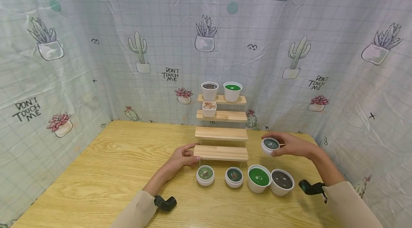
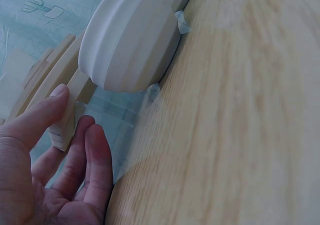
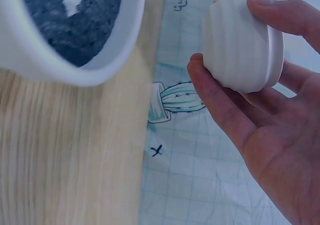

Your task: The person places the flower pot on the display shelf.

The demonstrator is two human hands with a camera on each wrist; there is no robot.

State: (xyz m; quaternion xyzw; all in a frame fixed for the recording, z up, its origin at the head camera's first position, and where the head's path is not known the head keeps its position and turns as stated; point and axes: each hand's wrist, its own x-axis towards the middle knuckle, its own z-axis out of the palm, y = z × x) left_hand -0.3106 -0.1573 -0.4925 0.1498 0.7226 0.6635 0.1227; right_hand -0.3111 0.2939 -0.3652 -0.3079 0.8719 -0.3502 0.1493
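Left hand point(image 1: 180, 158) gripped the bottom shelf's point(image 1: 222, 152) left edge; right hand point(image 1: 292, 145) held a ribbed pot point(image 1: 270, 144) near the desk's point(image 1: 128, 149) far-right corner.

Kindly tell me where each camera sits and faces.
Head: worn there, facing forward and down at the pale wooden tiered shelf; left hand and right hand show.
Left wrist: worn there, facing the shelf; left hand shows.
Right wrist: worn there, facing the round white ribbed pot; right hand shows.
Head and right wrist share this pot.
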